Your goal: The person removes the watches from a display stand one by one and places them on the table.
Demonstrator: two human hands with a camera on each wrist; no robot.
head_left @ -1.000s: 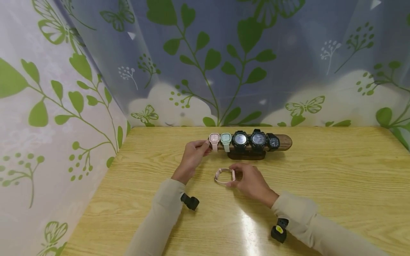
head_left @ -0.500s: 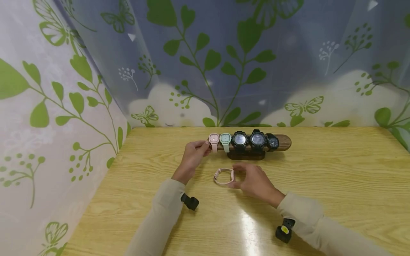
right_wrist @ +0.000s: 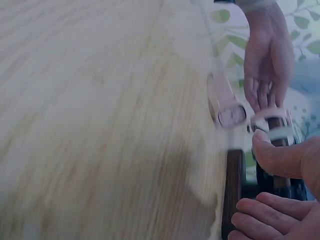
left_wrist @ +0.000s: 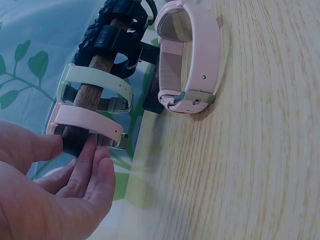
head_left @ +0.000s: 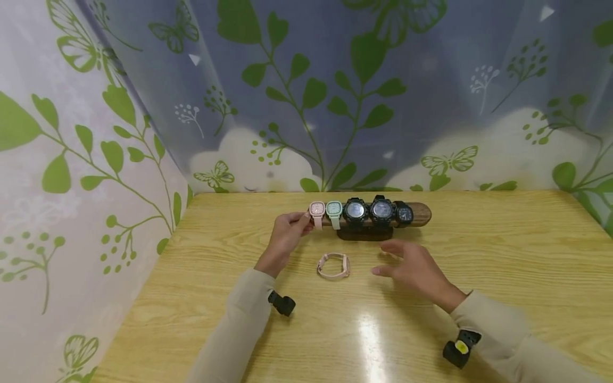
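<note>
A wooden watch stand [head_left: 421,214] bears a row of watches: a pink one [head_left: 318,210], a mint green one [head_left: 334,209] and several black ones. My left hand [head_left: 288,234] grips the stand's left end, thumb and fingers around the bar tip beside the pink strap [left_wrist: 90,120]. On the table in front lies a second pink watch [head_left: 333,267], on its side with its strap buckled in a loop. To the right of this loose watch, apart from it, my right hand [head_left: 415,268] hovers with thumb and fingers spread, holding nothing.
A wood-grain table [head_left: 503,255] spreads under everything. Behind it hangs a blue curtain [head_left: 431,96] with leaf prints, and a pale patterned one [head_left: 86,213] on the left. The stand's dark base [head_left: 365,234] sits near the table's back edge.
My right hand has let go of the loose pink watch and moved away to the right, its fingers spreading. The left hand keeps its hold on the stand's end.
</note>
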